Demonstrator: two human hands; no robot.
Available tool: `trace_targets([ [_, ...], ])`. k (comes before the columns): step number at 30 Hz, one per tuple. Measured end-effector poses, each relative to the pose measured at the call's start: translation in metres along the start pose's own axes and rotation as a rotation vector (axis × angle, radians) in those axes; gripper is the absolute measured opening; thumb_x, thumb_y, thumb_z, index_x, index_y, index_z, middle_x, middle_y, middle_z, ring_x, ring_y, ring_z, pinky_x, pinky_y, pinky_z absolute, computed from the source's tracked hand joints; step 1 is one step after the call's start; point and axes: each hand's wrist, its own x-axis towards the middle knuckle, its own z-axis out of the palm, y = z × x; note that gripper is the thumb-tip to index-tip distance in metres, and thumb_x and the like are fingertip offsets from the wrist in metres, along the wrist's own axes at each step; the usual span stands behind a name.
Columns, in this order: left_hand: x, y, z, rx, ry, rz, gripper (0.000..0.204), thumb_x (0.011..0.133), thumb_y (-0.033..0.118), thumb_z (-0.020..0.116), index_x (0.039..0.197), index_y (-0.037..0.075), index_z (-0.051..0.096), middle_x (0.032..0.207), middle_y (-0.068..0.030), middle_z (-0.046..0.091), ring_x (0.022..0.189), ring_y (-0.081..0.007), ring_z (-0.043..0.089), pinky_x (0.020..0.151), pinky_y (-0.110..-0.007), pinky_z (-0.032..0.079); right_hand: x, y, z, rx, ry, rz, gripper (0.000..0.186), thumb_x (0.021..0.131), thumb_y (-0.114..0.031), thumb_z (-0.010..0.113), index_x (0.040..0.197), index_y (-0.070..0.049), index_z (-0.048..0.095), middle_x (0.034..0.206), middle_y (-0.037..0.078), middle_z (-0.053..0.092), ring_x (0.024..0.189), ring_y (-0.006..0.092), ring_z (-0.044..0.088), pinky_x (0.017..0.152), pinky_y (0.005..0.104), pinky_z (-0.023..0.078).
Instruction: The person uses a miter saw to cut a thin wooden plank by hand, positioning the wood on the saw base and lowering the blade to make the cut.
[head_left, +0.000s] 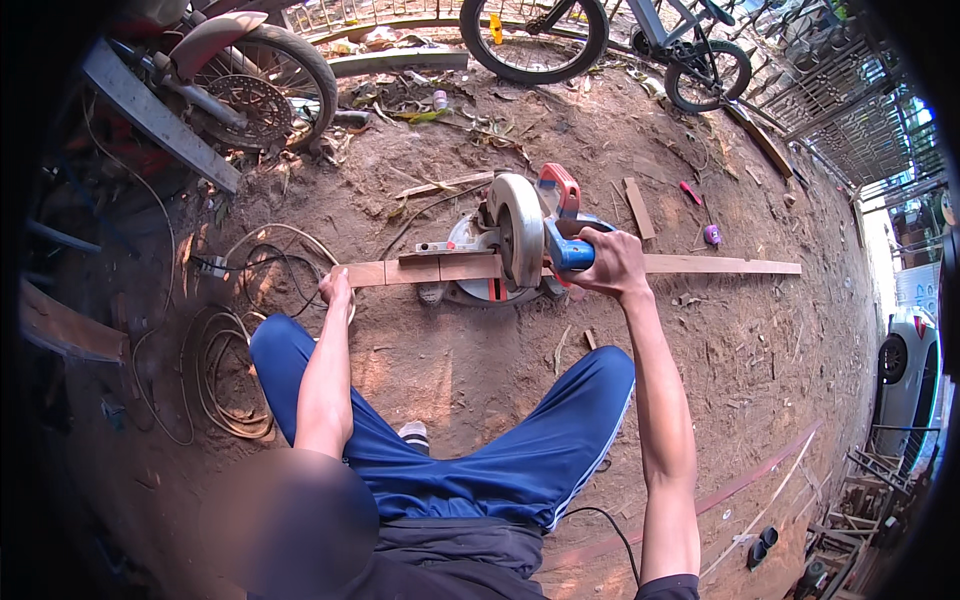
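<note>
A miter saw (520,230) with a round metal blade guard and a blue handle stands on the dirt in front of me. My right hand (612,264) is wrapped round the saw's blue handle (572,252). A long reddish wooden board (720,265) lies across the saw's base, running out to both sides. At the board's left end, my left hand (337,286) has its fingers closed round the wood. Dark lines cross the board left of the blade guard. The guard hides the blade and the part of the board beneath it.
Beyond the saw lie a wood offcut (638,208), a purple tape measure (711,234) and a pink-handled tool (690,192). Coiled cable (222,375) spreads at the left. A motorcycle wheel (270,90) and a bicycle (660,40) stand at the back. Long wood strips (760,470) lie right.
</note>
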Motion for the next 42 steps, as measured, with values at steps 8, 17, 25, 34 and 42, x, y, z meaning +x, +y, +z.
trace_targets([
  [8,0.005,-0.007,-0.005,0.071,-0.116,0.029,0.031,0.080,0.019,0.088,0.103,0.000,0.079,0.094,-0.0080,0.079,0.083,-0.0157,0.072,0.079,-0.033,0.056,0.000,0.004,0.006,-0.004,0.052,-0.022,0.060,0.062,-0.065,0.081,0.095,-0.014,0.077,0.078,0.014,0.075,0.076,0.0341,0.075,0.073,0.0464,0.060],
  [17,0.009,-0.026,0.001,0.063,0.023,0.102,0.023,0.082,0.015,0.084,0.098,0.001,0.078,0.087,-0.0045,0.077,0.077,-0.0146,0.069,0.072,-0.033,0.055,0.002,-0.010,0.001,0.026,-0.027,0.016,0.055,0.062,-0.057,0.083,0.096,-0.014,0.079,0.082,0.015,0.075,0.077,0.0348,0.074,0.073,0.0446,0.060],
  [25,-0.010,-0.029,0.029,0.014,0.134,0.082,0.018,0.083,0.012,0.081,0.097,0.002,0.075,0.086,-0.0054,0.075,0.075,-0.0155,0.069,0.070,-0.034,0.056,-0.005,-0.001,-0.008,-0.026,-0.042,0.045,0.054,0.063,-0.058,0.083,0.094,-0.014,0.078,0.079,0.015,0.074,0.076,0.0353,0.074,0.072,0.0455,0.059],
  [34,0.040,-0.055,-0.011,-0.219,-0.039,0.154,0.016,0.084,0.011,0.082,0.095,0.001,0.074,0.084,-0.0044,0.074,0.076,-0.0153,0.068,0.069,-0.032,0.054,0.006,-0.010,0.007,0.009,-0.031,0.010,0.054,0.064,-0.060,0.082,0.095,-0.016,0.077,0.079,0.014,0.074,0.076,0.0341,0.074,0.071,0.0452,0.059],
  [42,0.051,-0.057,-0.027,-0.105,-0.004,0.140,0.023,0.084,0.014,0.083,0.100,0.000,0.077,0.086,-0.0057,0.077,0.077,-0.0152,0.070,0.071,-0.031,0.055,0.007,-0.013,0.018,0.030,-0.041,0.002,0.059,0.062,-0.062,0.083,0.098,-0.015,0.077,0.080,0.013,0.075,0.076,0.0334,0.075,0.072,0.0450,0.059],
])
